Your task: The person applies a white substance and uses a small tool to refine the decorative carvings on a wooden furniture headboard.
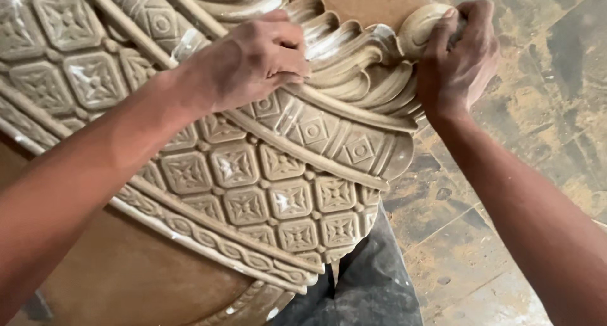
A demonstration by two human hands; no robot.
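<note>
Left hand (253, 63) is curled into a loose fist, pressing on the ridged scrolls of the carved panel (253, 187). Right hand (456, 57) grips the rounded curl at the panel's edge. The panel lies across dusty trousers (373, 282), above a stained tile floor (537, 130).

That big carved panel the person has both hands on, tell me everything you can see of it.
The carved panel is a large curved piece in pale beige, looking like cast or carved material with a slight wet sheen. It shows a grid of diamond tiles with small flowers, a rope-like border, ribbed bands and deep scalloped leaves ending in a scroll at its upper right. It lies tilted on a brown board, over the person's dusty trousers. The left hand presses on the leaves; the right hand grips the scroll.
</note>
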